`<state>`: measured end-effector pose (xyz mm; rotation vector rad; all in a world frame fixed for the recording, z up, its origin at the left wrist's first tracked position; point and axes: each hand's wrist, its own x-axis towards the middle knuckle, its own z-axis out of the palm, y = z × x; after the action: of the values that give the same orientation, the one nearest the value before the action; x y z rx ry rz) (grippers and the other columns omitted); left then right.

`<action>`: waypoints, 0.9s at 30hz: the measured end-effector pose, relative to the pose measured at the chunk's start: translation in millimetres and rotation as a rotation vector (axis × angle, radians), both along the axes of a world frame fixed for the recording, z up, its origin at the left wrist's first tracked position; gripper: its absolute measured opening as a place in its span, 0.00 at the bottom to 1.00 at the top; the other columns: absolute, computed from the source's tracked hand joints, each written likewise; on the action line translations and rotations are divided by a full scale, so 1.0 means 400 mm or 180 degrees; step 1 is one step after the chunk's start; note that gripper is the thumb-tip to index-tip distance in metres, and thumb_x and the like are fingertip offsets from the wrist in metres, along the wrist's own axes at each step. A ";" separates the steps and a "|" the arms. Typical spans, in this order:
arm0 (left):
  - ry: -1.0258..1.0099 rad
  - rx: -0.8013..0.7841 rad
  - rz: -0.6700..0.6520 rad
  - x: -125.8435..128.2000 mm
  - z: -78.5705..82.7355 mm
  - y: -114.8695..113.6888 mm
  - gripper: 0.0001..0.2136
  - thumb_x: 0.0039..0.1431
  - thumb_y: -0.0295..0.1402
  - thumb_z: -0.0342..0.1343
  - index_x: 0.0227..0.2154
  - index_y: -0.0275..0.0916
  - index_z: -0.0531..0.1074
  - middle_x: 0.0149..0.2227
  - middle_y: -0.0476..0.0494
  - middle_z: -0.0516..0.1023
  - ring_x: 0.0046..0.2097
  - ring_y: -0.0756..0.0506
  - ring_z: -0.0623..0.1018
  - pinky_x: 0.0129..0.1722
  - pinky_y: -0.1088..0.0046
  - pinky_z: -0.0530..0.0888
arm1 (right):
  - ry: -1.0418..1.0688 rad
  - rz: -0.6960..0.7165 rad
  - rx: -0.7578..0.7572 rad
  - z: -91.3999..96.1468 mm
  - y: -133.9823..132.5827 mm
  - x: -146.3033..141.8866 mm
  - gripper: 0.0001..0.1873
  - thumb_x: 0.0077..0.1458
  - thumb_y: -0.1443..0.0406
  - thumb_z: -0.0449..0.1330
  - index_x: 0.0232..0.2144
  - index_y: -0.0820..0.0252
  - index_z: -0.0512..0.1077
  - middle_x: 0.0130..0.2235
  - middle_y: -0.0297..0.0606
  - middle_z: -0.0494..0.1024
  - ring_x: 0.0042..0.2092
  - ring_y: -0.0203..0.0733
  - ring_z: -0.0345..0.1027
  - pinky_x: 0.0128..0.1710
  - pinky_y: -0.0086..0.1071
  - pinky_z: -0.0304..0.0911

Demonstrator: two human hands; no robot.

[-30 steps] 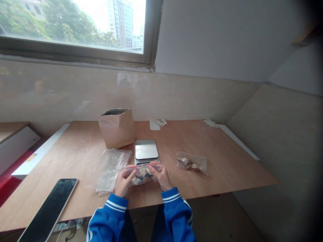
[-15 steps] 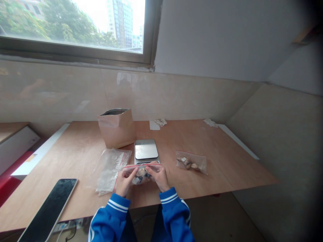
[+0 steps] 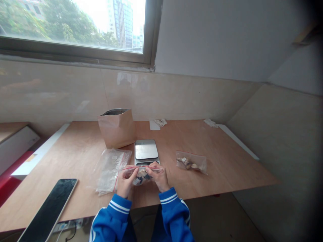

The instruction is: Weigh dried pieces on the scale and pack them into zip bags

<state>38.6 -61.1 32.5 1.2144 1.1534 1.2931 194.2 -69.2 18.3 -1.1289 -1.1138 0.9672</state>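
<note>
Between my two hands is a clear zip bag (image 3: 142,178) with a red strip along its top, holding brown, pale and dark chunks. My left hand (image 3: 126,179) pinches the strip on the left, thumb toward me. On the right, my right hand (image 3: 159,176) grips the same strip, its thumb close to the other. Just behind the bag stands a kitchen scale (image 3: 146,149) with a bare metal plate; its front is partly hidden by my hands. A second filled zip bag (image 3: 191,162) lies flat to the right.
Flat, clear zip bags (image 3: 111,169) lie left of my hands. An open brown paper bag (image 3: 117,129) stands behind them. A dark-screened phone (image 3: 50,208) rests at the table's front left. Crumpled tissue (image 3: 160,122) and a white card (image 3: 154,125) lie by the wall.
Both hands stay on the bag's top strip. The left hand has shifted very slightly, and the strip now bends a little more between the hands.
</note>
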 end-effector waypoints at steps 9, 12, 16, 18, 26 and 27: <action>-0.0107 -0.0233 -0.0464 -0.007 0.003 0.009 0.11 0.48 0.37 0.63 0.32 0.34 0.77 0.33 0.42 0.81 0.37 0.43 0.79 0.39 0.68 0.75 | 0.0239 0.0090 -0.0126 0.005 -0.001 0.000 0.11 0.47 0.60 0.64 0.22 0.61 0.70 0.25 0.32 0.70 0.28 0.35 0.65 0.30 0.28 0.62; -0.0073 -0.0218 -0.0514 -0.011 0.005 0.010 0.10 0.48 0.36 0.63 0.32 0.34 0.77 0.33 0.41 0.80 0.37 0.43 0.79 0.39 0.69 0.75 | 0.0327 0.0287 -0.0013 0.008 -0.001 -0.003 0.09 0.47 0.60 0.65 0.25 0.60 0.74 0.34 0.37 0.74 0.37 0.39 0.69 0.40 0.32 0.65; -0.0087 -0.0168 -0.0460 -0.013 0.005 0.008 0.09 0.49 0.35 0.62 0.30 0.34 0.77 0.31 0.43 0.79 0.35 0.44 0.78 0.37 0.71 0.74 | 0.0634 0.0559 -0.0023 0.009 -0.001 -0.006 0.09 0.48 0.59 0.64 0.29 0.59 0.77 0.41 0.40 0.75 0.44 0.43 0.69 0.45 0.36 0.65; -0.0087 -0.0133 -0.0451 -0.012 0.004 0.007 0.08 0.49 0.35 0.62 0.30 0.35 0.77 0.30 0.44 0.79 0.35 0.45 0.78 0.37 0.72 0.74 | 0.0687 0.0641 -0.0070 0.008 -0.001 -0.008 0.10 0.48 0.59 0.64 0.31 0.58 0.77 0.41 0.40 0.76 0.43 0.43 0.70 0.44 0.36 0.66; 0.0041 0.0083 -0.0350 -0.004 0.004 0.006 0.08 0.50 0.36 0.61 0.29 0.35 0.77 0.30 0.43 0.77 0.36 0.45 0.77 0.36 0.73 0.73 | 0.0342 0.0373 0.0171 0.002 0.002 -0.022 0.06 0.49 0.62 0.64 0.27 0.59 0.76 0.35 0.38 0.76 0.39 0.40 0.70 0.42 0.33 0.65; 0.0043 0.0109 -0.0328 -0.002 0.004 0.005 0.08 0.50 0.35 0.62 0.28 0.35 0.77 0.30 0.44 0.77 0.36 0.45 0.77 0.36 0.73 0.73 | 0.0340 0.0346 0.0190 0.003 0.002 -0.024 0.06 0.49 0.62 0.64 0.26 0.59 0.75 0.33 0.37 0.76 0.38 0.40 0.70 0.41 0.32 0.65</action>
<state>37.8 -59.0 34.2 1.2927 1.0681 1.2333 184.6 -68.2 19.4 -0.9655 -1.1189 1.0596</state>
